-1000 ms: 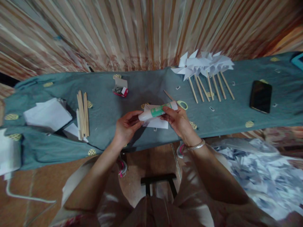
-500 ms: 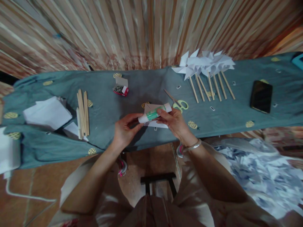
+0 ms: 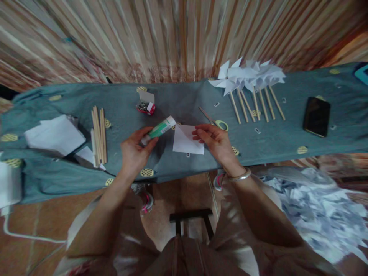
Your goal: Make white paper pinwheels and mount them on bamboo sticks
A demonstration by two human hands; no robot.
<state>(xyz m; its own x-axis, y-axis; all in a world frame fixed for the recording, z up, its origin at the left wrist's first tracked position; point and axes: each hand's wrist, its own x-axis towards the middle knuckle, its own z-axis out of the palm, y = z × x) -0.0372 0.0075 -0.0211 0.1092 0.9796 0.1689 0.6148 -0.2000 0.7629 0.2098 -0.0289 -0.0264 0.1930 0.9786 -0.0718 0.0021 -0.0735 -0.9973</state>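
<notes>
My left hand (image 3: 135, 150) grips a green and white glue stick (image 3: 161, 128) by its lower end, tilted up to the right. A small square of white paper (image 3: 185, 143) lies flat on the cloth between my hands. Over that paper's right edge hovers my right hand (image 3: 214, 142), its fingers loosely bent and apart with nothing visible in them. Whether the fingertips touch the sheet is unclear. Beyond the right hand lie scissors (image 3: 221, 125) with light green handles, partly covered by it.
A patterned teal cloth (image 3: 120, 115) covers the narrow table. On it are white paper sheets (image 3: 56, 134), wooden sticks (image 3: 99, 134), an open box of small metal pieces (image 3: 146, 106), paper pinwheels (image 3: 250, 76) and a phone (image 3: 316, 117). A bag of paper scraps (image 3: 319, 207) sits lower right.
The glue stick has moved left, out of my right hand and into my left hand alone. My right hand has loosened its fingers near the paper, which shows more fully now.
</notes>
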